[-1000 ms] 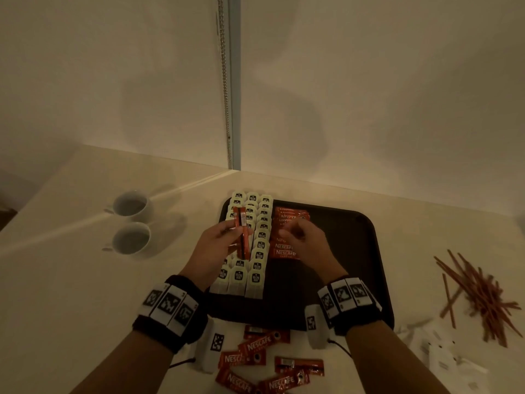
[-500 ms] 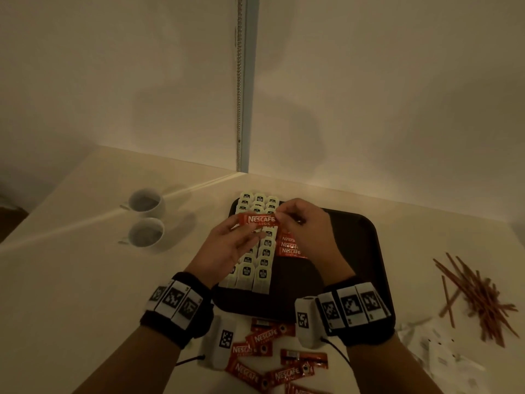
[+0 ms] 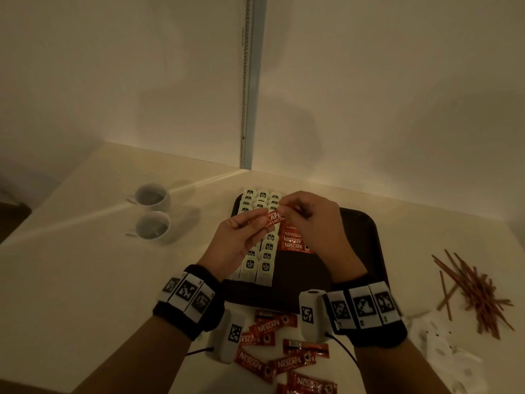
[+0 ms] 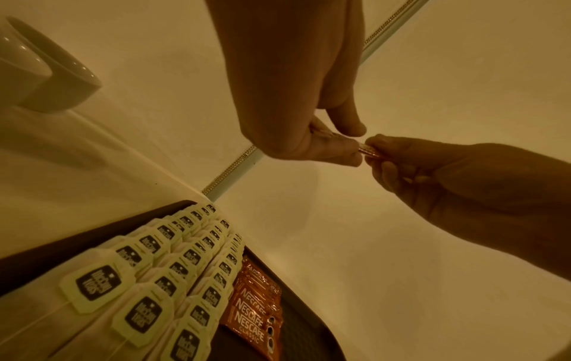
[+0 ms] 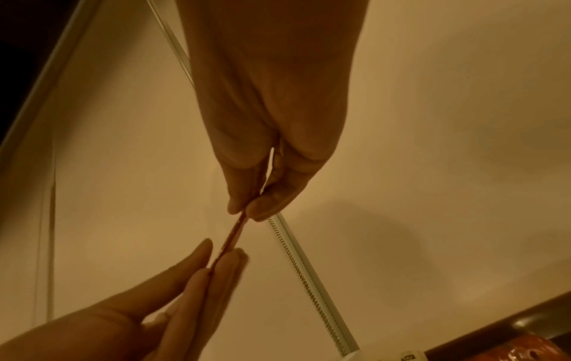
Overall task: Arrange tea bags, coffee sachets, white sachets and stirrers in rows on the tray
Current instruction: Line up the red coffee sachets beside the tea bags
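A dark tray (image 3: pixel 355 251) lies on the table with three rows of white tea bags (image 3: pixel 265 248) on its left part and a short row of red coffee sachets (image 3: pixel 294 241) beside them. Above the tray both hands hold one red coffee sachet (image 3: pixel 272 218) level. My left hand (image 3: pixel 235 243) pinches its left end and my right hand (image 3: pixel 315 223) pinches its right end. In the right wrist view this coffee sachet (image 5: pixel 235 234) shows edge-on between the fingertips (image 5: pixel 265 205). The tea bags (image 4: pixel 148 273) and coffee sachets (image 4: pixel 253 302) lie below the left wrist.
Two white cups (image 3: pixel 153 214) stand left of the tray. Loose coffee sachets (image 3: pixel 284 359) lie on the table near me. A heap of brown stirrers (image 3: pixel 477 291) and several white sachets (image 3: pixel 443 348) lie at the right. A wall stands behind the tray.
The left hand turned the sachet from upright to level and lifted it toward the tray's far end. The right hand left the sachet row and took its other end.
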{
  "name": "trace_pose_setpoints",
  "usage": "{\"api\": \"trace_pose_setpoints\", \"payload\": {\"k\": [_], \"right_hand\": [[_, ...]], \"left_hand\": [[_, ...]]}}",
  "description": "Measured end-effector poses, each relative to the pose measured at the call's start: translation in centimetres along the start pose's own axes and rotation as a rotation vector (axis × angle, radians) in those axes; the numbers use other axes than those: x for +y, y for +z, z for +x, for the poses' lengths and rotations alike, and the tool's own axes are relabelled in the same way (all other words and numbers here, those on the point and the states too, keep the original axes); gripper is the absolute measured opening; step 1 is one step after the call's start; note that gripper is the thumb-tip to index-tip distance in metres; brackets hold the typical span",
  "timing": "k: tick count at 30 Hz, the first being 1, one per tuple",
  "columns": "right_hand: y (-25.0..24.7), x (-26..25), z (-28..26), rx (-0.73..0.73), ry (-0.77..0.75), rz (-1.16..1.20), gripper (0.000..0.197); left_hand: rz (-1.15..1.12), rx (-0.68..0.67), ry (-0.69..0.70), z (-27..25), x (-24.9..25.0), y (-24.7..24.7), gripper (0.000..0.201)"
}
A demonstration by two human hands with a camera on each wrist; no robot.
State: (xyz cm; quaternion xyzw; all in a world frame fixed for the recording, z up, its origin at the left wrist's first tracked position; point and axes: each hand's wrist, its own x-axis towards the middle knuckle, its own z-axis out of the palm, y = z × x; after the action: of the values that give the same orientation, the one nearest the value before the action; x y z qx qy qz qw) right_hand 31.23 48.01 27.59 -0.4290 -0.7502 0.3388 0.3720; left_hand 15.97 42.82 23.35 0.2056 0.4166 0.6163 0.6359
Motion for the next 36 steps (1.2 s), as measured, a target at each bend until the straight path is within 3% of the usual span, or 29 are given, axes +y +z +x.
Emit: {"api": "trace_pose_setpoints", "payload": {"k": [6, 12, 16, 21, 25, 29, 32, 36], "right_hand": [[-0.5, 2.0, -0.3, -0.071, 0.226, 0.138, 0.012], [-0.9, 3.8, -0.8, -0.156, 0.325, 0.171, 0.014], [-1.2, 5.0, -1.0, -0.162, 0.371, 0.258, 0.013], [-1.9, 6.8, -0.9, -0.192, 0.335, 0.24, 0.012], [-2.7, 10.1, -0.6, -0.213, 0.376, 0.013, 0.013], [-2.9, 14.1, -1.6, -0.308, 0.481, -0.175, 0.012], [-2.2, 16.5, -2.6, -0.378, 0.544, -0.224, 0.021], [-0.8, 17.9, -3.2, -0.319, 0.583, -0.216, 0.009]], "left_hand": [[0.152, 0.026, 0.036, 0.2, 0.3, 0.1, 0.016], [0.627, 0.056, 0.215, 1.0, 1.1, 0.5, 0.014], [0.639, 0.067, 0.235, 1.8, 1.2, 1.2, 0.012], [0.637, 0.058, 0.137, 2.3, 0.2, 1.0, 0.01], [0.802, 0.04, 0.034, 1.5, -0.3, -0.7, 0.033], [0.844, 0.056, -0.068, -0.7, 0.4, -4.4, 0.018], [0.837, 0.109, -0.113, -3.0, 0.9, -7.2, 0.017], [0.802, 0.238, -0.141, -5.8, 0.8, -10.5, 0.02]]}}
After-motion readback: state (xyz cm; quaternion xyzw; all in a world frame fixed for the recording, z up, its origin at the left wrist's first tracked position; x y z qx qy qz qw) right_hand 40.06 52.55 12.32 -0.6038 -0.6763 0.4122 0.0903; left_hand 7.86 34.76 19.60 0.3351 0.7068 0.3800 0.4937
